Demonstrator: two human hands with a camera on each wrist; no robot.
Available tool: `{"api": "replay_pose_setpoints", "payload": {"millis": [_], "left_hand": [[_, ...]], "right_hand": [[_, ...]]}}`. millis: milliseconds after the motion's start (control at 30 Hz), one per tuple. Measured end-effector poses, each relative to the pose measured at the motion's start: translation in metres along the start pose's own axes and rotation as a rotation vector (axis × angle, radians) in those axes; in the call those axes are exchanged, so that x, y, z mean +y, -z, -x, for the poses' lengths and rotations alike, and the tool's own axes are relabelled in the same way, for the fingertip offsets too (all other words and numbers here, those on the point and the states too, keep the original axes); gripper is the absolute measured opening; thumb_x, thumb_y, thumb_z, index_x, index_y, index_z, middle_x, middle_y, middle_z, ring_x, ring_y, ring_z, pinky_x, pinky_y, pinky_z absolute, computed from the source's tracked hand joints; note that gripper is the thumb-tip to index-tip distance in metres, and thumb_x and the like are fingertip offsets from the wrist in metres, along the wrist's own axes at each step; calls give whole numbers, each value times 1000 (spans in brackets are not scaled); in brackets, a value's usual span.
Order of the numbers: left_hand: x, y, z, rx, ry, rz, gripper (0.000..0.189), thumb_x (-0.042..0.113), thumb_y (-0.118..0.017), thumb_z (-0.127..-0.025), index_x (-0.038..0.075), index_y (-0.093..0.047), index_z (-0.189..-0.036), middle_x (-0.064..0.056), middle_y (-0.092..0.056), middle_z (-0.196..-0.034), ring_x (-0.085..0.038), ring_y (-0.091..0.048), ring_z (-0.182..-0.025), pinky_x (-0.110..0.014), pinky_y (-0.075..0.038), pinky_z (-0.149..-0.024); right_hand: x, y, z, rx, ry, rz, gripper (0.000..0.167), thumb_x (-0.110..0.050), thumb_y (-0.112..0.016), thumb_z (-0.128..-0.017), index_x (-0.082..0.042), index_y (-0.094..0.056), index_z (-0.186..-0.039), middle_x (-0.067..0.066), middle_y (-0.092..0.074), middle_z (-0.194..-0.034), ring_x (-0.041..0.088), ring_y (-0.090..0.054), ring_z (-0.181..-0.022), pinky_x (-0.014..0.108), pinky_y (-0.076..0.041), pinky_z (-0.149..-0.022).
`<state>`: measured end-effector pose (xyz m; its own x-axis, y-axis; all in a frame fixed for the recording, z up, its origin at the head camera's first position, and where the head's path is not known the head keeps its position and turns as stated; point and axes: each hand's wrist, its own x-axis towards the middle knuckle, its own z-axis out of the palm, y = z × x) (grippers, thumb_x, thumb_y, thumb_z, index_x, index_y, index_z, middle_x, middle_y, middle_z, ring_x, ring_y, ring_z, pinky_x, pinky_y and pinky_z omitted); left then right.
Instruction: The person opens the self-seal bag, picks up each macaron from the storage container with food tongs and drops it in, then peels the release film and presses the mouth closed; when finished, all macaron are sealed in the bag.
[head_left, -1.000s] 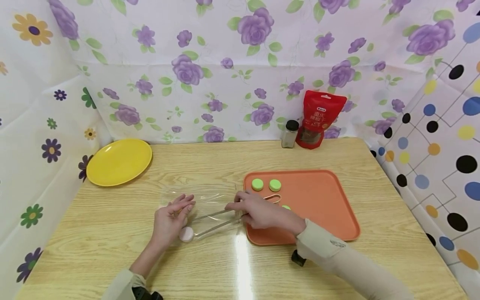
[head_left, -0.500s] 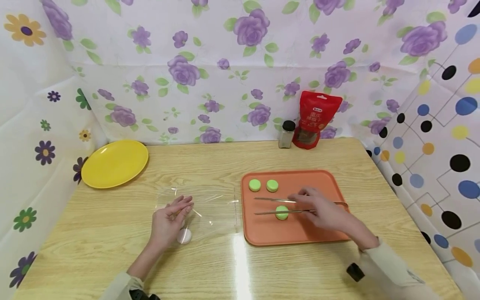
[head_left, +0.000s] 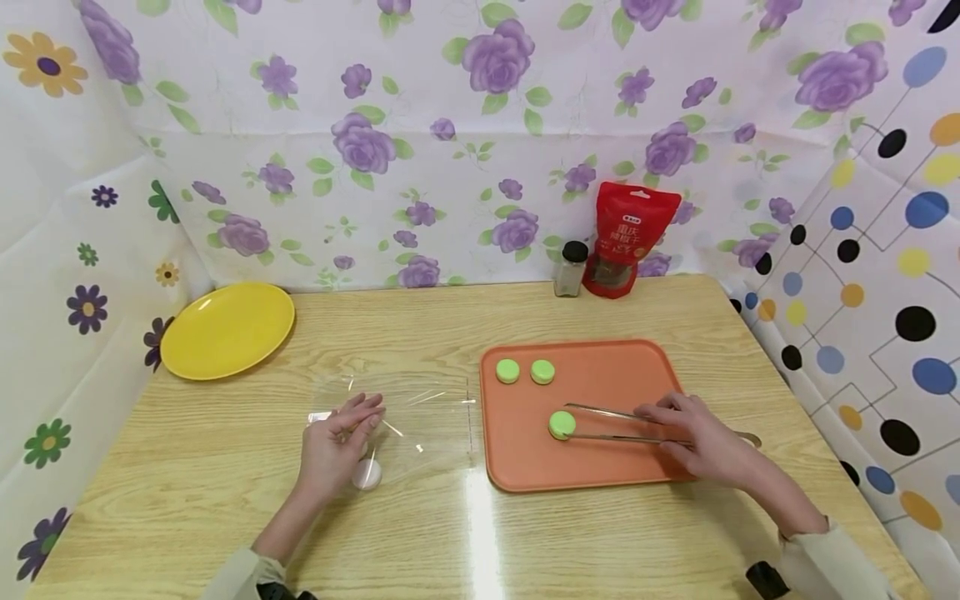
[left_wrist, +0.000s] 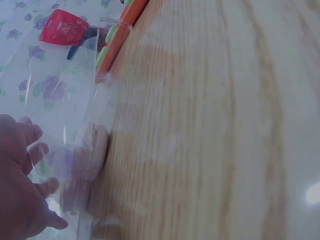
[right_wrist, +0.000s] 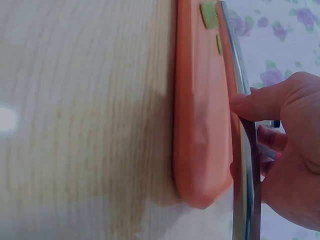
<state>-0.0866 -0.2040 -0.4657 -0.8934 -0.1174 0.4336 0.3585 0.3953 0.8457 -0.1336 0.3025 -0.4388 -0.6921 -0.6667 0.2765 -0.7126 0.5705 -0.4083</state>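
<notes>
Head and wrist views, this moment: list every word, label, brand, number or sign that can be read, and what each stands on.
"重庆": large white characters on the red bag, head view.
Line below it, same bag: too blurred to quote surely.
White logo above, same bag: too small to read.
I can make out no other text.

Your head view is bright and evenly lit, with a white streak of glare on the table [head_left: 420, 542], small glints on the film [head_left: 442, 425] and a highlight on the plate [head_left: 228, 333]. Both wrist views look dimmer, hazy and bluish, each with a glare spot at one edge. Beside the tray [right_wrist: 200, 160] you get a soft shadow; in your left wrist view, the pouch [left_wrist: 62, 27] is blurred.
</notes>
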Motion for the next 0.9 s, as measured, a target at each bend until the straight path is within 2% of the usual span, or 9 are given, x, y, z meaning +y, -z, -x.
{"api": "replay_pose_setpoints", "payload": {"millis": [100,200,333,433,500,767,900], "left_hand": [[1,0,1,0,3,3,12,-10,-74,-84,-6,-77,-95,-23,-71,-106,-48,-57,-119,-70,-26,-107],[0,1,1,3,-7,-2,11,-11,-74,-84,-7,-76,-94,-24,-71,-106,-49,-57,-118,-49,-34,-112],[0,0,2,7,-14,-13,11,-11,-74,-83,-7,-76,-93,-24,-71,-105,-48,-58,-117,-41,-39,-110],[2,1,2,5,-4,-17,11,-11,-74,-84,-6,-76,-93,-23,-71,-106,-48,-58,-117,-64,-30,-108],[2,1,2,3,4,-20,11,-11,-74,-84,-6,-76,-93,-23,-71,-106,-48,-57,-118,-70,-26,-107],[1,0,1,4,-5,-28,13,-13,-74,-82,-8,-76,-94,-24,-71,-105,-50,-57,-117,-73,-25,-105],[2,0,1,14,-19,-18,13,-14,-74,-82,-7,-76,-93,-24,-71,-104,-51,-57,-115,-74,-24,-105]], "right_hand": [[2,-2,3,17,11,5,61,17,-78,-72,-7,-67,-127,3,-58,-103,15,-48,-90,32,-41,-70],[2,-5,4,19,13,6,61,18,-79,-71,-7,-67,-126,3,-57,-103,15,-48,-90,31,-41,-70],[1,-10,3,4,-9,-7,60,17,-79,-72,-8,-67,-126,2,-56,-102,15,-48,-91,31,-44,-70],[1,-12,3,-7,-20,-10,59,17,-79,-73,-8,-68,-125,2,-56,-102,16,-48,-91,31,-45,-71],[0,-13,3,-11,-26,-4,58,16,-79,-74,-8,-68,-125,2,-56,-102,16,-49,-91,31,-46,-71],[-3,-13,1,-27,-53,25,56,14,-78,-77,-11,-68,-127,0,-57,-103,14,-49,-93,34,-48,-74],[-5,-13,-1,-14,-41,30,56,15,-78,-77,-11,-68,-126,0,-58,-104,15,-50,-94,37,-48,-75]]}}
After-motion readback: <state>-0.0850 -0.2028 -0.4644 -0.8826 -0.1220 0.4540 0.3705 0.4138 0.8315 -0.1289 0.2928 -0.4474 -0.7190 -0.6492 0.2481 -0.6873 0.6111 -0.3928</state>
